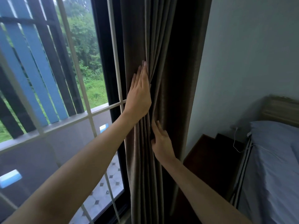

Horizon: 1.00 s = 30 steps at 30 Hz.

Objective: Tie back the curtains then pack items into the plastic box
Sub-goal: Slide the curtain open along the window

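Observation:
A brown curtain [163, 46] hangs bunched in folds at the right side of the window, against the wall corner. My left hand [140, 92] lies flat on the curtain's left folds, fingers straight and pointing up, with the thumb tucked behind a fold. Lower down, my right hand [161, 141] presses into the folds with its fingers spread and partly buried in the fabric. No tie-back and no plastic box are in view.
The window [72, 78] with white bars and a dark frame fills the left, with a balcony and trees beyond. A bed with a grey pillow [275, 159] stands at the right. Between the curtain and the bed is a dark bedside table [215, 159] with a white cable.

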Each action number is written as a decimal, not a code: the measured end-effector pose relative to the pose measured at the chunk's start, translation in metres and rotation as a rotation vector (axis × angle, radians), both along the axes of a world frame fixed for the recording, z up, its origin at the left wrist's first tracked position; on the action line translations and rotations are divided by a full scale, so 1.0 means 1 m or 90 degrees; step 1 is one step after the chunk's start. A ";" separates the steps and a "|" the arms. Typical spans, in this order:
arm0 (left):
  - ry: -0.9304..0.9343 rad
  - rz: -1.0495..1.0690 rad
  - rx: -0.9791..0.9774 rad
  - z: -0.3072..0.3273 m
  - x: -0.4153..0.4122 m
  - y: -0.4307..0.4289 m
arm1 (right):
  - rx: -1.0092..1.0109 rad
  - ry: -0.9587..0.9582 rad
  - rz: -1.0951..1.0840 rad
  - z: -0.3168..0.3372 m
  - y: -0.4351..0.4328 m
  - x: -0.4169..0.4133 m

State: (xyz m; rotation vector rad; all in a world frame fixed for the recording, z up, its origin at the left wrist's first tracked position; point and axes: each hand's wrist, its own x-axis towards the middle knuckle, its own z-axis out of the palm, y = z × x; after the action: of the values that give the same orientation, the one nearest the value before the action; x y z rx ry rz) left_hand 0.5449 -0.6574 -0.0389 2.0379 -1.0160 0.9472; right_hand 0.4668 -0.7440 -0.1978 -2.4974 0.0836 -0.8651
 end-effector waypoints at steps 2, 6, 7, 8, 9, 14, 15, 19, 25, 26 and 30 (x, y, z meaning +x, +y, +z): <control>0.006 -0.016 -0.016 -0.001 -0.001 -0.003 | -0.005 0.009 -0.020 -0.004 0.004 -0.002; 0.034 -0.054 -0.002 -0.005 -0.009 -0.008 | 0.000 -0.005 -0.034 -0.004 0.017 -0.003; 0.042 -0.053 0.010 -0.006 -0.010 -0.009 | 0.002 -0.008 -0.033 -0.004 0.020 -0.002; 0.042 -0.042 0.022 -0.006 -0.010 -0.010 | 0.003 -0.010 -0.034 -0.005 0.023 0.000; 0.037 -0.026 0.030 -0.007 -0.010 -0.011 | 0.001 -0.008 -0.038 -0.007 0.025 0.002; 0.010 0.031 0.041 -0.009 -0.009 -0.014 | 0.060 0.053 -0.012 -0.016 0.027 -0.009; 0.009 0.035 0.041 -0.010 -0.008 -0.013 | 0.080 0.070 0.004 -0.018 0.025 -0.015; -0.001 0.035 0.033 -0.011 -0.008 -0.010 | 0.052 -0.049 -0.055 0.007 -0.005 -0.021; 0.014 0.016 0.034 -0.009 -0.008 -0.012 | 0.046 -0.243 -0.190 0.094 -0.071 0.012; 0.015 0.015 0.037 -0.009 -0.008 -0.012 | 0.054 -0.244 -0.202 0.103 -0.081 0.019; 0.018 0.008 0.033 -0.008 -0.009 -0.011 | 0.136 -0.221 -0.185 0.122 -0.101 0.033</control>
State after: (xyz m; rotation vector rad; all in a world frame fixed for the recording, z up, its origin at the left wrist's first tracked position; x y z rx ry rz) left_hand 0.5361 -0.6679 -0.0472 2.0968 -1.0240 0.9047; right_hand 0.4993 -0.8453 -0.0755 -2.1338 0.4059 -1.3224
